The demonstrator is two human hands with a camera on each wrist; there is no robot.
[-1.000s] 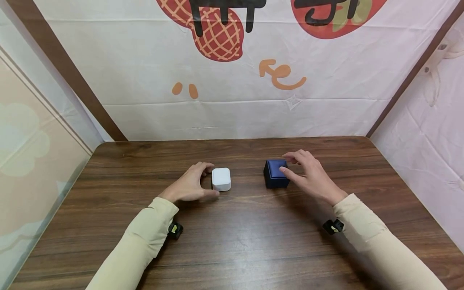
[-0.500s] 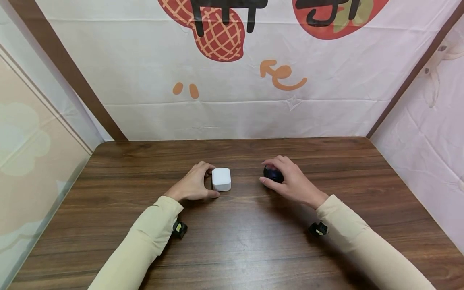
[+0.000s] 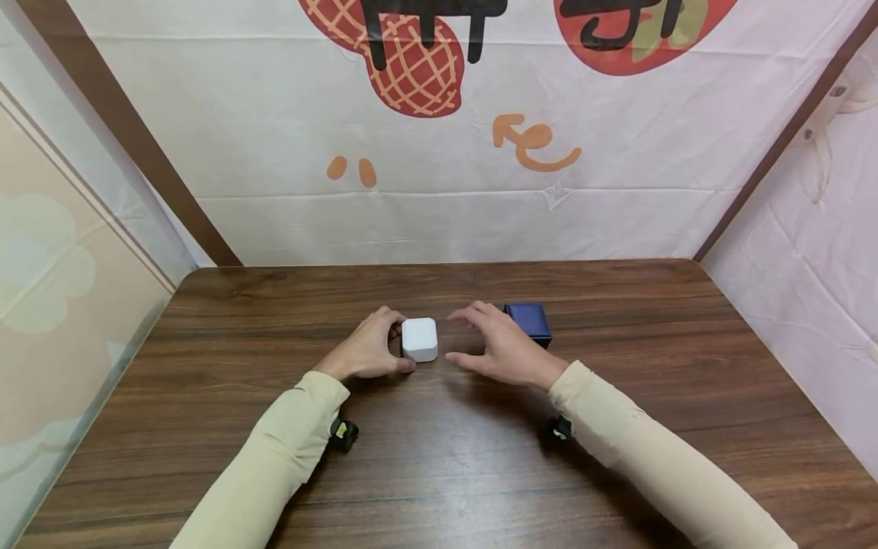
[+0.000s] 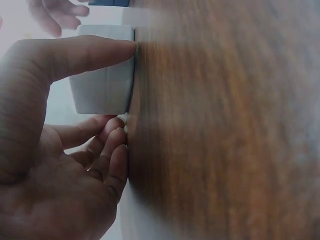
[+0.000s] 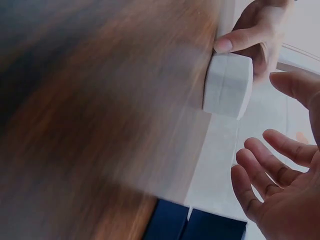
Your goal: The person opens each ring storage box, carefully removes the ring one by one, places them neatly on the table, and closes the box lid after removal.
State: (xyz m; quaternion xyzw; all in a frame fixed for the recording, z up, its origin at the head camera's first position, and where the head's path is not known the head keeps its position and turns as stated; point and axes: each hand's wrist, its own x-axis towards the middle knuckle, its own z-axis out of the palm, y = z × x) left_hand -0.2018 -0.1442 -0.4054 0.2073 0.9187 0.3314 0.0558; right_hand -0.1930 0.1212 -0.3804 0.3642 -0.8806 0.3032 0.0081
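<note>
A small white jewelry box (image 3: 420,339) with cut corners stands on the wooden table; a seam crosses its side in the right wrist view. My left hand (image 3: 366,347) curls round its left side, the thumb at the near face and the fingers at the far left corner. To the right of the white box, my right hand (image 3: 501,347) hovers with fingers spread and bent, the palm facing it, nothing in the grasp. Behind that hand sits a navy blue jewelry box (image 3: 530,320), partly covered by it; its lid seam shows in the right wrist view.
The wood-grain table (image 3: 439,473) ends at a printed cloth wall (image 3: 439,221) along the back. More cloth panels rise at the left and right sides. A small black camera (image 3: 343,435) sits under the left cuff.
My right hand has swept left across the navy box, covering it midway, and now stands near the white box. The left hand and the white box have hardly moved.
</note>
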